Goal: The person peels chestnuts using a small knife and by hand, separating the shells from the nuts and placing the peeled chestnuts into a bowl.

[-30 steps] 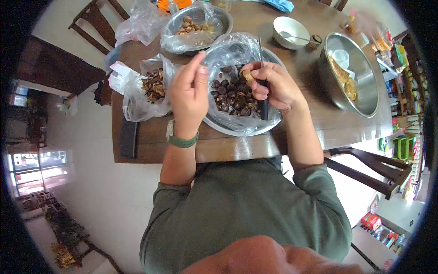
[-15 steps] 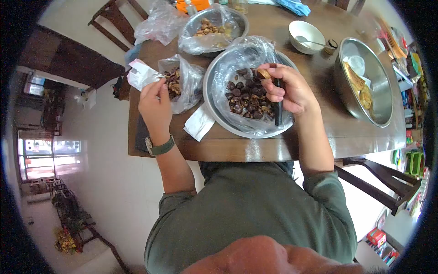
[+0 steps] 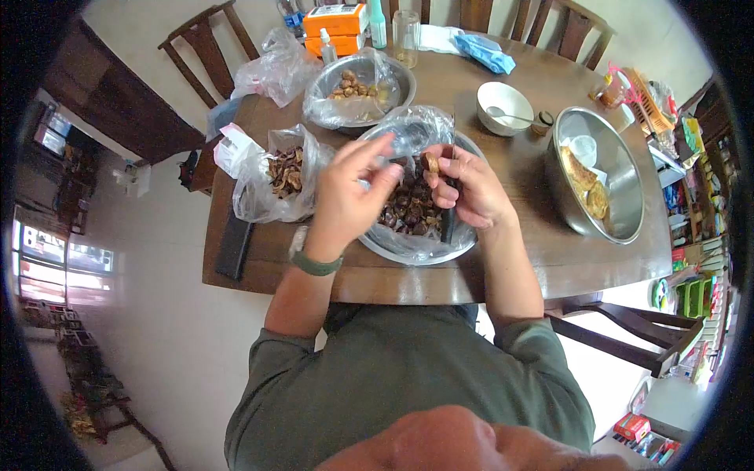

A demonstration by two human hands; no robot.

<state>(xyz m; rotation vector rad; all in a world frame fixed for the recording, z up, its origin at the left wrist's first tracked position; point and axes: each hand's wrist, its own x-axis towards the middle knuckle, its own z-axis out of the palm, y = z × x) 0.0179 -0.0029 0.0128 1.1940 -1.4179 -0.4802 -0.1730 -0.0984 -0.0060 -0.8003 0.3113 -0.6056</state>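
Note:
Between the thumb and fingers of my right hand point(image 3: 475, 188) is a chestnut point(image 3: 430, 163), partly brown and partly pale. A black-handled knife point(image 3: 448, 226) is tucked in the same hand, handle end down. My left hand point(image 3: 352, 196), slightly blurred, hovers over the basin's left side, its fingers apart and no object seen in them. Beneath both hands stands a metal basin point(image 3: 470, 243) lined with clear plastic, holding dark unpeeled chestnuts point(image 3: 412, 210). To its left, a plastic bag point(image 3: 255, 200) contains brown shells point(image 3: 287, 171).
A second lined basin point(image 3: 408, 88) with peeled chestnuts point(image 3: 349, 85) stands behind. On the right are a white bowl point(image 3: 503, 98) with a spoon, a small jar point(image 3: 542, 122) and a large metal bowl point(image 3: 627, 208) of flat yellow-brown food. A dark flat object point(image 3: 234, 247) lies by the left table edge.
My left hand has moved right from the shell bag to above the basin, its fingers spreading apart. My right hand still holds the chestnut and knife. The view has shifted, showing more of the table's far side.

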